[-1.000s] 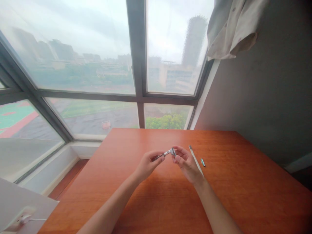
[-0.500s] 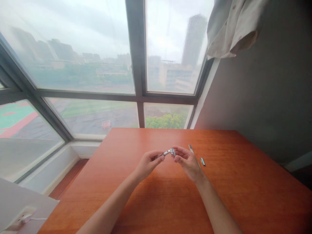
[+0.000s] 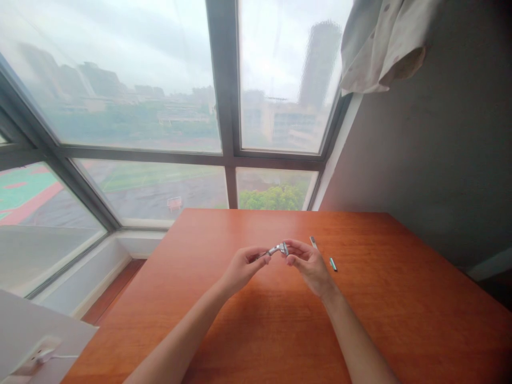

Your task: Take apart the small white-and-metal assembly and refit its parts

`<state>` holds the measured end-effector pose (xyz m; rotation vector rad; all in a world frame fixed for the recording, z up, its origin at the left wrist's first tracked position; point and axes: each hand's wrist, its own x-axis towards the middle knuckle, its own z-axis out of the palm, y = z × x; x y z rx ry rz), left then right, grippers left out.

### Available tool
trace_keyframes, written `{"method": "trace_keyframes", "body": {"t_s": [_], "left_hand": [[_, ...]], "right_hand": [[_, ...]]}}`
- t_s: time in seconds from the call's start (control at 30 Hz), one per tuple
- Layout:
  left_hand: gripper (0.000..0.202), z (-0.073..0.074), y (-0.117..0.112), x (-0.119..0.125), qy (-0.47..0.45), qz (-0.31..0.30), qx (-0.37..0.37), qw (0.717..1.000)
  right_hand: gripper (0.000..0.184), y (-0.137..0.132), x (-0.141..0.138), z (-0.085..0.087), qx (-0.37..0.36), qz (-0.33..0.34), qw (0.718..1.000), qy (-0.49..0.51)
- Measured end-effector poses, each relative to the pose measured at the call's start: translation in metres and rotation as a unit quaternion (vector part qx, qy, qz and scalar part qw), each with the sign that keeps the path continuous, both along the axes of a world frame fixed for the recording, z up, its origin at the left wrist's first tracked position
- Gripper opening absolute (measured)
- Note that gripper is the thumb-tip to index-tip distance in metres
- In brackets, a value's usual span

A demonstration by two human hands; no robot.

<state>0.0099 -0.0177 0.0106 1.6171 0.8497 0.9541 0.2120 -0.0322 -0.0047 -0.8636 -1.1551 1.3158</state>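
Above the middle of the orange-brown wooden table (image 3: 260, 330) both hands hold a small silver metal razor (image 3: 277, 249). My left hand (image 3: 241, 269) is closed, pinching its thin handle end. My right hand (image 3: 307, 265) is closed, with its fingertips on the razor's wider head. Just right of my right hand lie a thin pale strip (image 3: 313, 242), partly hidden by that hand, and a small teal piece (image 3: 333, 264) flat on the wood.
A large window (image 3: 160, 106) with dark frames stands behind the table's far edge. A grey wall (image 3: 440, 149) runs along the right, with a pale cloth (image 3: 380, 42) hanging at the top. A white socket with a cable (image 3: 38, 358) sits at the lower left.
Both hands keep their hold on the razor. The right hand has shifted slightly, covering more of the pale strip behind it.
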Motion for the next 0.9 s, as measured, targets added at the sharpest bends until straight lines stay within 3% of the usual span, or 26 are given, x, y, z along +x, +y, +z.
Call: {"method": "trace_keyframes", "body": {"t_s": [0.47,0.9], "left_hand": [[0.037,0.0024,-0.0008,0.0002,-0.025,0.022,-0.008,0.999],[0.031,0.0083,-0.0051,0.0016,0.001,0.053,0.09,0.995]], "right_hand": [[0.041,-0.0025,-0.0013,0.0062,0.029,0.008,1.0,0.006],[0.044,-0.0049,-0.0009,0.005,0.023,0.013,0.999,0.026]]}}
